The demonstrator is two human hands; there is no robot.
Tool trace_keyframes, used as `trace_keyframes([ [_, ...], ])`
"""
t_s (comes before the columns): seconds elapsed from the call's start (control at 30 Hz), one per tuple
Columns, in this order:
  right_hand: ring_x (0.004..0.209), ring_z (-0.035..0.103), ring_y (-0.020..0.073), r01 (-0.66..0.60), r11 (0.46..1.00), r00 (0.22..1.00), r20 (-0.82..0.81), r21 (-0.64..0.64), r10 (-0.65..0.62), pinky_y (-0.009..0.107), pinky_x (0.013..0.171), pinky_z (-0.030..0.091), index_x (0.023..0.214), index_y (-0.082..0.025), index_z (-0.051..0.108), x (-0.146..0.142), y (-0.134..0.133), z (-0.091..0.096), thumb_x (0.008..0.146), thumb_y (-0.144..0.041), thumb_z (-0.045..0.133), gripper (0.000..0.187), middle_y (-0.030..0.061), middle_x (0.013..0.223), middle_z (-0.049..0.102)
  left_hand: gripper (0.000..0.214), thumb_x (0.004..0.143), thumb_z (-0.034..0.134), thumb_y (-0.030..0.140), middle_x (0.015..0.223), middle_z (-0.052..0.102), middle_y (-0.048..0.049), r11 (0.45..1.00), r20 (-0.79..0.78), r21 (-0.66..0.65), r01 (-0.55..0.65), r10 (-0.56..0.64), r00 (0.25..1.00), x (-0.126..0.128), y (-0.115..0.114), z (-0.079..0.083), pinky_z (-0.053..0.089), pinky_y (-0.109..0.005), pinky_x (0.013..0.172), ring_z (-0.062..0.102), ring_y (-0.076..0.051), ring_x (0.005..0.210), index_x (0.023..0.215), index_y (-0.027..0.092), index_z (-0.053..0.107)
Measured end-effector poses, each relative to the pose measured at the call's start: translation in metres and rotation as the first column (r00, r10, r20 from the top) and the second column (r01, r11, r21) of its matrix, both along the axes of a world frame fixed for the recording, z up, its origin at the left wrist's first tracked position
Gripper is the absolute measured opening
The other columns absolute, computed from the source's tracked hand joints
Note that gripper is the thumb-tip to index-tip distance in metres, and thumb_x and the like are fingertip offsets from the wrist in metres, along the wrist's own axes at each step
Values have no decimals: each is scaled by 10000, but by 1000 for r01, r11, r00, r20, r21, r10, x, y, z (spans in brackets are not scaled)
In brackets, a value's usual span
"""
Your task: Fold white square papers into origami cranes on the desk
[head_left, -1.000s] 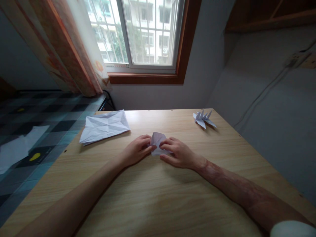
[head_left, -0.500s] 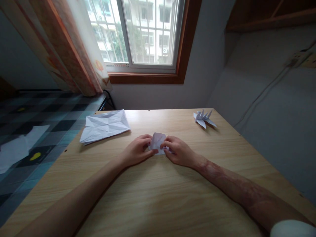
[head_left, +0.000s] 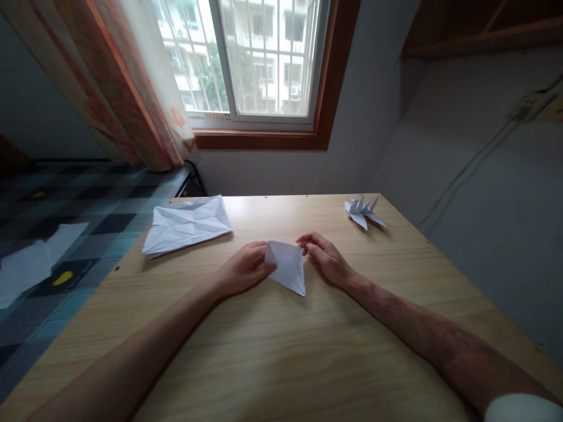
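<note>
A small folded sheet of white paper (head_left: 288, 265) lies at the middle of the wooden table, one pointed corner toward me. My left hand (head_left: 247, 266) pinches its left edge, thumb on top and the other fingers behind or under it. Just off the paper's upper right corner is my right hand (head_left: 323, 257), its fingers loosely curved and apart with nothing visible in them. Whether a right fingertip touches the paper's edge is hard to see.
A stack of creased white paper (head_left: 189, 225) lies at the table's back left. Folded paper cranes (head_left: 363, 212) sit at the back right. Beyond the table's left edge, a bed with a checked cover (head_left: 101, 199) holds loose white sheets (head_left: 35, 264). A window (head_left: 268, 64) is behind.
The paper has been turned and now shows a broader face with a point toward me. My right hand has let go and drawn back to the right; my left still holds on.
</note>
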State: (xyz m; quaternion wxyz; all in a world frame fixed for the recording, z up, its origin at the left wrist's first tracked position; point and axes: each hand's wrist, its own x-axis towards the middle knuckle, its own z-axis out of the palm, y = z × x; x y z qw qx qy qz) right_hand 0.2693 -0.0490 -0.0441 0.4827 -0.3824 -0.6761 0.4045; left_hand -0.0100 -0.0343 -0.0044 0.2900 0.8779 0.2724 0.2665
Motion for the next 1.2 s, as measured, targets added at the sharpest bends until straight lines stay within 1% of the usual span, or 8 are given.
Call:
trace_keyframes([
  [0.07, 950, 693, 212, -27, 1000, 1000, 10, 8, 27, 350, 874, 552, 1142, -219, 713, 0, 0, 0, 986, -217, 551, 225, 32, 1030, 750, 214, 1059, 625, 382, 1039, 784, -77, 1000, -6, 19, -22, 22, 1000, 0, 0, -1, 576, -354, 916, 720, -240, 956, 1050, 201, 740],
  [0.17, 940, 687, 211, -64, 997, 992, 110, 50, 59, 336, 834, 557, 1076, -207, 731, -3, -3, 5, 940, -172, 585, 203, 44, 1036, 756, 201, 1037, 664, 384, 1050, 788, -79, 996, -21, 60, -62, 64, 998, 1, -1, -2, 570, -365, 935, 722, -250, 971, 1067, 202, 745],
  [0.27, 886, 656, 196, -69, 994, 979, 195, 84, 51, 314, 782, 546, 1064, -204, 744, -6, -8, 10, 925, -157, 620, 192, 45, 1007, 742, 187, 1038, 675, 379, 1071, 793, -83, 993, -23, 81, -80, 82, 996, 1, -1, -2, 567, -372, 943, 726, -257, 998, 1002, 214, 757],
  [0.4, 943, 682, 200, -84, 993, 988, 137, 85, 71, 336, 851, 564, 1172, -216, 676, -6, -13, 14, 946, -180, 630, 233, 40, 1044, 728, 214, 1045, 657, 370, 1029, 780, -78, 999, 11, 19, -45, 44, 999, -1, 0, -1, 576, -347, 884, 722, -242, 953, 965, 199, 757],
  [0.53, 956, 683, 210, -170, 979, 977, 153, 115, 151, 350, 872, 551, 1057, -214, 659, -4, -17, 21, 952, -166, 583, 139, 40, 1019, 717, 244, 1018, 701, 397, 955, 751, -66, 999, 21, -41, -20, 21, 1000, 0, -3, 3, 572, -329, 812, 701, -222, 879, 898, 190, 752],
  [0.77, 910, 667, 217, -214, 939, 926, 362, 267, 108, 362, 881, 521, 1052, -213, 670, -6, -23, 25, 918, -139, 666, 153, 34, 974, 724, 298, 988, 780, 464, 899, 737, -46, 984, 16, -7, -180, 180, 984, 14, -12, 1, 546, -330, 781, 700, -218, 856, 834, 209, 796],
  [1.03, 905, 688, 215, -224, 932, 926, 361, 284, 112, 363, 870, 550, 1089, -217, 693, -7, -24, 27, 992, -196, 697, 99, 52, 1000, 765, 379, 1053, 652, 417, 863, 672, -60, 981, 25, 38, -191, 190, 981, 14, -11, -3, 503, -313, 766, 635, -203, 825, 767, 176, 714],
  [1.2, 1030, 718, 240, -329, 882, 897, 403, 338, 180, 410, 983, 579, 1239, -245, 699, -8, -28, 34, 1015, -123, 638, 262, 68, 1128, 803, 423, 1125, 456, 398, 1002, 703, -98, 993, -20, 66, -100, 102, 995, 12, -9, -4, 513, -375, 952, 647, -253, 992, 946, 197, 783],
])
